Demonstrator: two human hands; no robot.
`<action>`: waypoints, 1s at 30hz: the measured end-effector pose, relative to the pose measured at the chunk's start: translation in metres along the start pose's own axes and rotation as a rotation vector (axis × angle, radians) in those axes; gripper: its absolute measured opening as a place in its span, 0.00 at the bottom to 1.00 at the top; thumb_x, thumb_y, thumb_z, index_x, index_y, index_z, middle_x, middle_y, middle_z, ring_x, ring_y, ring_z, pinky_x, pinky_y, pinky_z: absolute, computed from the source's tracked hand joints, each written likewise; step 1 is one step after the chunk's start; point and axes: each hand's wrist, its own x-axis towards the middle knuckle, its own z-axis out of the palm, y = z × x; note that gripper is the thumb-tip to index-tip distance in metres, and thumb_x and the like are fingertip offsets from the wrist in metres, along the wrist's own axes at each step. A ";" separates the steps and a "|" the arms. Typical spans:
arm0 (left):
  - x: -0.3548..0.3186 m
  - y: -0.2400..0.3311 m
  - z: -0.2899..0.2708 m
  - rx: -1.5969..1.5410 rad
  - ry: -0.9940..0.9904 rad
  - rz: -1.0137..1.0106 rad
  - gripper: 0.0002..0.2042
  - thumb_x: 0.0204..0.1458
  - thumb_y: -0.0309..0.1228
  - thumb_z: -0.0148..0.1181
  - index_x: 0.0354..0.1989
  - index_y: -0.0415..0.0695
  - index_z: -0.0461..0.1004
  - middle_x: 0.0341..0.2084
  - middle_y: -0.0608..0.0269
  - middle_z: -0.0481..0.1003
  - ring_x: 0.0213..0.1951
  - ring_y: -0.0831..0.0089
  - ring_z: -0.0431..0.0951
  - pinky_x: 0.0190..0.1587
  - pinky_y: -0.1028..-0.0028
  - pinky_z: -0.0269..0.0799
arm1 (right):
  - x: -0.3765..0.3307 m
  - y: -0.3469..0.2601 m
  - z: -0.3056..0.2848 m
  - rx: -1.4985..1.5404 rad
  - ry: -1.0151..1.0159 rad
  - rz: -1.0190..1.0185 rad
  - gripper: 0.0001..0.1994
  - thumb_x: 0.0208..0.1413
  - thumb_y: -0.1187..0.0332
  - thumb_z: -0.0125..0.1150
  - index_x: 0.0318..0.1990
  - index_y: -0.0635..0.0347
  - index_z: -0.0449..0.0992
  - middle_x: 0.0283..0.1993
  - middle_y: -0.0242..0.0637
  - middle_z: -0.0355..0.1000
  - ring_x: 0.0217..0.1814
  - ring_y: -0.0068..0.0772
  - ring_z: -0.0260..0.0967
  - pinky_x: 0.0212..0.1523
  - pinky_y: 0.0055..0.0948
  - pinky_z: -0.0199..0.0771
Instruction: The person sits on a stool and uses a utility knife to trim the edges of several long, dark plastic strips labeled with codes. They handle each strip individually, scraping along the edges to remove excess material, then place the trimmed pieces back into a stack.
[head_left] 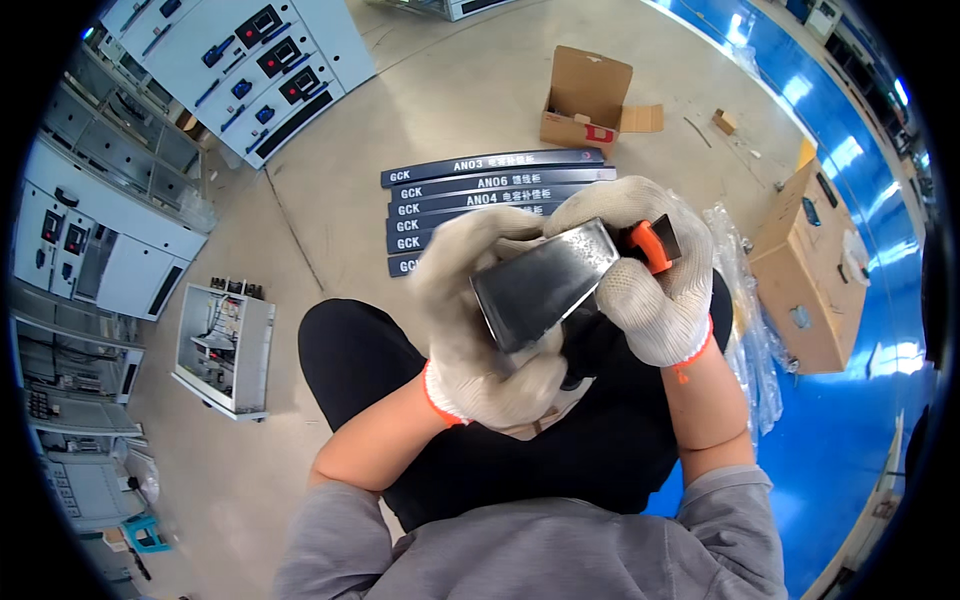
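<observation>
Both my hands wear whitish knit work gloves with orange cuffs and meet above my lap. The fingers of my left hand [475, 330] are wrapped round a dark, rectangular metal-looking piece [545, 285] with shiny, worn edges, held tilted. My right hand [655, 285] is closed at the piece's right end, its thumb close to that edge. Between the right thumb and fingers an orange-and-black tool [655, 243] sticks out; its exact kind cannot be made out. Below the piece something black is partly hidden by my hands.
Several dark label strips [450, 185] lie stacked in rows on the floor ahead. Behind them stands an opened cardboard box [585, 95]. A larger carton [810, 270] and clear plastic wrap [745, 330] are to the right. An open metal unit [225, 350] and grey cabinets [100, 230] stand left.
</observation>
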 end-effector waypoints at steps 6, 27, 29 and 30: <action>0.011 0.019 -0.007 -0.068 0.023 -0.065 0.20 0.49 0.14 0.55 0.53 0.39 0.68 0.48 0.48 0.71 0.45 0.69 0.74 0.48 0.72 0.73 | -0.001 0.008 0.006 0.072 0.003 -0.098 0.16 0.55 0.64 0.70 0.47 0.64 0.82 0.42 0.38 0.79 0.42 0.31 0.77 0.46 0.30 0.77; -0.005 0.001 0.006 -0.110 -0.051 -0.495 0.22 0.57 0.33 0.61 0.59 0.38 0.68 0.46 0.55 0.75 0.48 0.67 0.78 0.53 0.67 0.75 | -0.003 0.019 0.003 0.168 0.112 0.018 0.27 0.65 0.45 0.65 0.50 0.66 0.79 0.41 0.33 0.76 0.41 0.20 0.72 0.41 0.23 0.74; -0.002 -0.004 -0.002 -0.009 -0.199 -0.670 0.27 0.46 0.28 0.69 0.57 0.39 0.69 0.42 0.54 0.77 0.43 0.66 0.79 0.50 0.66 0.76 | -0.003 0.017 0.003 0.129 0.154 0.076 0.22 0.65 0.52 0.66 0.51 0.66 0.78 0.43 0.33 0.76 0.44 0.21 0.72 0.46 0.24 0.74; 0.000 -0.009 -0.002 -0.061 -0.195 -0.759 0.25 0.47 0.28 0.69 0.55 0.38 0.71 0.40 0.56 0.78 0.41 0.68 0.79 0.48 0.67 0.76 | -0.003 0.014 0.004 0.125 0.194 0.150 0.19 0.65 0.58 0.66 0.52 0.67 0.78 0.44 0.34 0.77 0.45 0.21 0.72 0.48 0.24 0.74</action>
